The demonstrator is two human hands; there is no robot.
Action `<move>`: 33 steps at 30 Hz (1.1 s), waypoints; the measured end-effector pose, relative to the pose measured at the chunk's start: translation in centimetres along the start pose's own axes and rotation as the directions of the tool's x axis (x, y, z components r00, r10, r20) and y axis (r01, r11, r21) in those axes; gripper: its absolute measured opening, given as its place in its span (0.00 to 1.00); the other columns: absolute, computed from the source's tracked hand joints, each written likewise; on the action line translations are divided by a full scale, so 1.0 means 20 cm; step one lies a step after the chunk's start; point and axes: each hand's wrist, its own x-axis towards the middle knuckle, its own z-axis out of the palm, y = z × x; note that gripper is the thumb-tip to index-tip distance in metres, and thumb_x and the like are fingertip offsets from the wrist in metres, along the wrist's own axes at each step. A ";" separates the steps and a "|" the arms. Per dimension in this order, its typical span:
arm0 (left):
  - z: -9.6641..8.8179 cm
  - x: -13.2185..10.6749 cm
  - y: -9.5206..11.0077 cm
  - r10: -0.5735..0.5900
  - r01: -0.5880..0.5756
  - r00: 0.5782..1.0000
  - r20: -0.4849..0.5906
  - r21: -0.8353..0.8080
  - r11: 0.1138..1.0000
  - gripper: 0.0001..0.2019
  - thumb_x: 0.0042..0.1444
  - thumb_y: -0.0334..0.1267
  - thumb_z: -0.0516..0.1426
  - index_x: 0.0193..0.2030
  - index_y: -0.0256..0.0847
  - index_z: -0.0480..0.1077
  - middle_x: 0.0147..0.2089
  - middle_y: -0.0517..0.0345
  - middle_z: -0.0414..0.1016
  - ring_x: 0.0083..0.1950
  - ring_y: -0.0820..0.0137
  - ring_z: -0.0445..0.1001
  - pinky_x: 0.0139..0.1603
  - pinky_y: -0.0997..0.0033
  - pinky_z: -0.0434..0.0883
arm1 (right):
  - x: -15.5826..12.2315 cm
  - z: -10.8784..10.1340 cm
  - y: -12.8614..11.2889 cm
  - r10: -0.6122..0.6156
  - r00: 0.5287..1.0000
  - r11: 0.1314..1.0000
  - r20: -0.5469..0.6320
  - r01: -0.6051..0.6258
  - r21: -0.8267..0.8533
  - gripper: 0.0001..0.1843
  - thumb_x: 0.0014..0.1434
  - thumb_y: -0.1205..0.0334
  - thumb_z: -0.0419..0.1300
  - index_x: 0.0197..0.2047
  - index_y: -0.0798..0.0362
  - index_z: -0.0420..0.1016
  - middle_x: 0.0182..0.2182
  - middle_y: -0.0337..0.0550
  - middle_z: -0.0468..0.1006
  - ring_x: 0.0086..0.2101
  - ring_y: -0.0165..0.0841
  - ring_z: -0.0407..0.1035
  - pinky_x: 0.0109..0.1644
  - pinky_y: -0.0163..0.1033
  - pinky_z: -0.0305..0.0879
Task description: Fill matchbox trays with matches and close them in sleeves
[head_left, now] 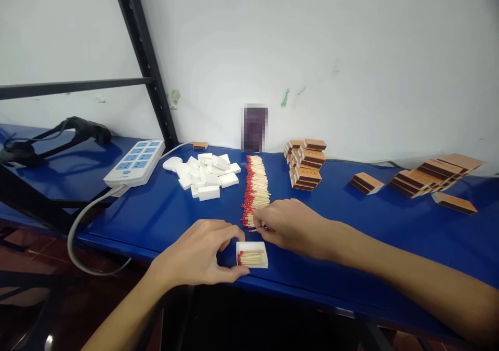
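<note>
A small white inner tray (252, 247) with a few red-tipped matches in it lies near the front edge of the blue table (163, 216). My left hand (202, 252) grips the tray's left side between thumb and fingers. My right hand (290, 225) pinches at the near end of a long row of red-tipped matches (256, 184) that runs away from me, fingers closed on a few matches.
A heap of empty white trays (208, 174) lies left of the matches. Stacked brown matchbox sleeves (306, 165) stand to the right, more sleeves (432, 177) at far right. A white power strip (134, 164) with cable and a black device (54, 138) sit at the left.
</note>
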 end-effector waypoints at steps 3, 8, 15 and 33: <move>0.00 0.00 0.00 0.009 -0.009 1.000 -0.005 0.006 1.000 0.13 0.51 0.47 0.63 0.39 0.43 0.71 0.26 0.66 0.62 0.26 0.74 0.63 0.32 0.73 0.60 | 0.01 0.02 0.00 0.021 1.000 1.000 -0.016 -0.021 -0.009 0.08 0.62 0.62 0.53 0.39 0.51 0.73 0.34 0.44 0.80 0.32 0.36 0.74 0.27 0.37 0.49; 0.00 0.00 0.00 -0.021 0.021 1.000 0.004 0.017 1.000 0.14 0.51 0.47 0.63 0.41 0.43 0.71 0.26 0.67 0.61 0.27 0.73 0.63 0.32 0.72 0.60 | 0.01 0.02 -0.01 0.010 0.999 1.000 -0.035 -0.010 -0.020 0.12 0.64 0.62 0.50 0.36 0.52 0.75 0.32 0.45 0.80 0.30 0.35 0.73 0.27 0.36 0.50; 0.01 0.00 0.00 -0.036 0.035 0.999 0.027 0.014 0.999 0.15 0.51 0.48 0.63 0.42 0.44 0.71 0.26 0.67 0.61 0.27 0.73 0.63 0.32 0.72 0.59 | 0.00 0.01 0.00 0.009 0.999 1.000 -0.045 -0.010 -0.016 0.11 0.63 0.62 0.51 0.35 0.52 0.74 0.31 0.43 0.80 0.30 0.35 0.73 0.27 0.37 0.47; 0.01 -0.01 0.00 -0.038 0.038 0.999 0.021 0.005 0.999 0.15 0.51 0.49 0.63 0.41 0.44 0.71 0.27 0.67 0.62 0.27 0.73 0.63 0.32 0.72 0.59 | -0.08 -0.09 -0.01 -0.083 0.997 0.966 -0.006 0.082 0.246 0.06 0.62 0.63 0.53 0.35 0.51 0.70 0.27 0.37 0.74 0.26 0.28 0.63 0.28 0.34 0.50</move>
